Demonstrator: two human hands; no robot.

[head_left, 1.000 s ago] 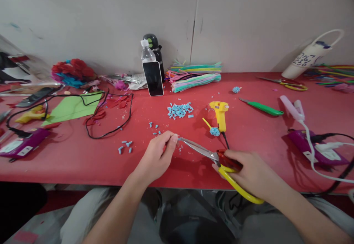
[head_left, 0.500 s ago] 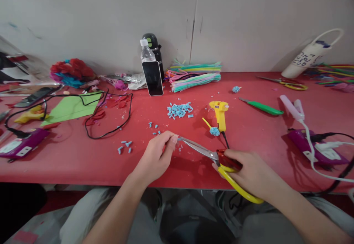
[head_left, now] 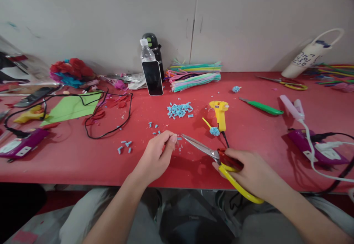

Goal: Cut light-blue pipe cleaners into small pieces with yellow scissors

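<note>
Between thumb and fingers, my left hand pinches a short blue piece of pipe cleaner whose end pokes out to the right. My right hand grips scissors by their yellow and red handles. The scissor tips sit just right of the blue piece, slightly apart from it. Beyond my hands lies a pile of cut blue pieces, and a few more blue pieces are scattered to the left. A blue cluster on a yellow stem rests against a yellow glue gun.
A phone leans on bottles at the back, beside a bundle of coloured pipe cleaners. A green-handled knife lies to the right. Purple power strips and cables occupy both sides. Green paper lies at left.
The scissor tips have drawn back slightly to the right from my left fingers, leaving a small gap at the blue piece. My left hand has barely moved.
</note>
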